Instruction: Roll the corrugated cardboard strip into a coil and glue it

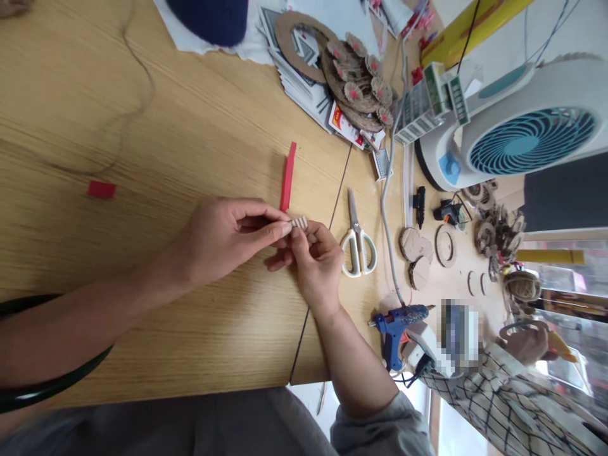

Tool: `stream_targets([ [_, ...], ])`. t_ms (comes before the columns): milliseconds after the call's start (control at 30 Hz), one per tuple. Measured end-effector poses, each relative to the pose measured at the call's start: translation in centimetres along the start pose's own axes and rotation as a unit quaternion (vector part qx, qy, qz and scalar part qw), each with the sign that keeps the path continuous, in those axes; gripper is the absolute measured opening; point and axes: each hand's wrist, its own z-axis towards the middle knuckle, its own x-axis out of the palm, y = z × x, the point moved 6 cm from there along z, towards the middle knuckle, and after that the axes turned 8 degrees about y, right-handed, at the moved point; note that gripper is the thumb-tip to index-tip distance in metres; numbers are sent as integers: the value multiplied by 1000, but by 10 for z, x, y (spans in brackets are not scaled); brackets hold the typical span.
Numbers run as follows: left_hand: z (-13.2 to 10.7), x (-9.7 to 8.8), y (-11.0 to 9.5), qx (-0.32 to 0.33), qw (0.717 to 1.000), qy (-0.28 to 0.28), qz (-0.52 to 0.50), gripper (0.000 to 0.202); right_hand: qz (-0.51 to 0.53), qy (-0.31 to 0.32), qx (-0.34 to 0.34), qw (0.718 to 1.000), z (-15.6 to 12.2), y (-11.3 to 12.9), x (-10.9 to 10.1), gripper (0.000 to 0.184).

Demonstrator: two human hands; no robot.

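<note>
A small ridged piece of corrugated cardboard [300, 222] is pinched between both hands above the wooden table. My left hand [221, 237] holds its left end between thumb and forefinger. With thumb and fingertips, my right hand [317, 256] grips the same piece from below; some of its fingers are hidden behind it. Just beyond the fingers lies a red paper strip [287, 177]. White-handled scissors [358, 244] rest on the table right of my right hand, their blades pointing away. Off to the left sits a small red paper piece [101, 189].
A blue glue gun [396, 329] lies at right near a grey cable [387, 196]. Cardboard rings with paper flowers [358, 82] sit on papers at the back. A fan [517, 126] stands at right, and another person's hand [525, 345] works beyond cardboard discs [418, 250].
</note>
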Motion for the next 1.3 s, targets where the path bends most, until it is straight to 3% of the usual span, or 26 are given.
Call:
stream_targets([
  [300, 2, -2, 1, -17, 1000, -12, 13, 18, 32, -31, -19, 999, 0, 2, -4, 35],
  [600, 0, -5, 4, -11, 998, -30, 51, 22, 18, -10, -13, 1000, 0, 0, -1, 37],
  [900, -1, 1, -1, -29, 1000, 2, 3, 24, -2, -11, 5, 1000, 0, 0, 0, 38],
  [1200, 1, 1, 7, -30, 999, 17, -30, 16, -30, -69, -35, 997, -4, 0, 0, 37],
  [1300, 0, -1, 6, -39, 999, 10, -32, 16, -17, -63, -46, 997, -5, 1, 0, 36],
])
